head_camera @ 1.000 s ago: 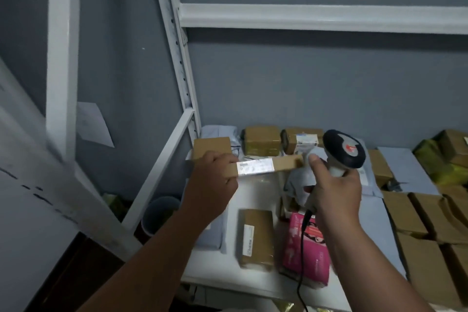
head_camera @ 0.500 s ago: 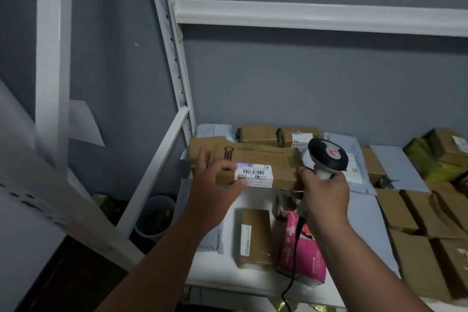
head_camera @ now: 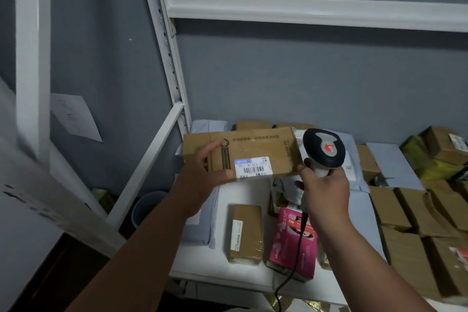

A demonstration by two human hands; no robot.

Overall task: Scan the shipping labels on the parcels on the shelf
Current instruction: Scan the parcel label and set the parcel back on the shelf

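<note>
Overhead, left hand (head_camera: 202, 170) grips flat cardboard parcel (head_camera: 253, 153) above the shelf (head_camera: 248, 195), label (head_camera: 253, 168) facing up. Right hand (head_camera: 325, 191) holds scanner (head_camera: 324, 151) beside parcel's right end.

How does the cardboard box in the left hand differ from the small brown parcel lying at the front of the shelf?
The held box is up off the shelf, gripped by the left hand; the small parcel lies flat, untouched. The held box is the larger, lying crosswise, while the small parcel runs front to back. The box's label shows a barcode; the parcel's is a narrow strip. Both are brown with white labels.
</note>
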